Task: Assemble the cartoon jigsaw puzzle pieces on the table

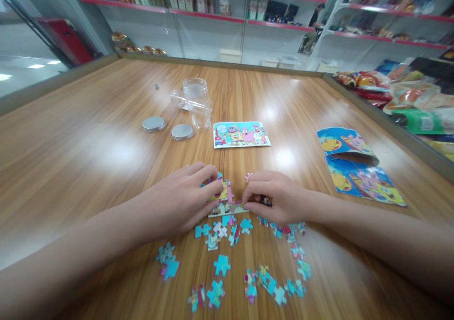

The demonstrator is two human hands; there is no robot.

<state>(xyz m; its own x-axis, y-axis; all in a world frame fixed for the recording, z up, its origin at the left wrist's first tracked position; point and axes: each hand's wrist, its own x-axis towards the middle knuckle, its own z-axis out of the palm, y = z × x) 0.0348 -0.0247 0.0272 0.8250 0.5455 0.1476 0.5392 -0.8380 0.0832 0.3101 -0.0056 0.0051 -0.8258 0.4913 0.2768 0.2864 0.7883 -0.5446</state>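
A partly joined jigsaw puzzle (pixel 231 198) with cartoon figures lies between my hands. My left hand (pixel 189 194) covers its left side, fingers bent and pressed together against it. At the right edge, my right hand (pixel 273 194) is curled with its fingertips pinched on a jigsaw piece, mostly hidden by the fingers. A pink bit of puzzle (pixel 248 176) shows beyond these fingers, and another dark bit shows beneath them. Several loose jigsaw pieces (pixel 222 265) are scattered nearer to me. Past the hands lies a picture card (pixel 241 135) with cartoon characters.
Clear plastic canisters (pixel 196 100) and silver lids (pixel 182 131) sit at the back left of the wooden table (pixel 117 98). A curled blue printed sheet (pixel 362 168) lies at right. Packaged goods (pixel 404 93) line the right side; shelves and a person (pixel 312 27) are behind.
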